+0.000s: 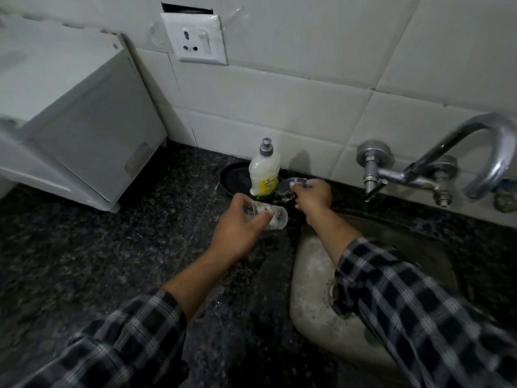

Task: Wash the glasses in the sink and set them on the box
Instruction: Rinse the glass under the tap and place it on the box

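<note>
Head view: the left hand (240,233) curls around a clear glass (275,217), tipped sideways above the granite counter (84,261) beside the sink (307,289). The right hand (313,196) pinches a greyish scrubber (292,189) (blurred) by the dish-soap bottle (264,172), probably readying to scrub.

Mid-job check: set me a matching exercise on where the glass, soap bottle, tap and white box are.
1 glass
2 soap bottle
3 tap
4 white box

A far left on the counter
B on the tiled wall above the sink
C gripped by the left hand
D upright beside the dark dish

Pairs: 1-C, 2-D, 3-B, 4-A.
The right hand grips a blurred grey thing.
</note>
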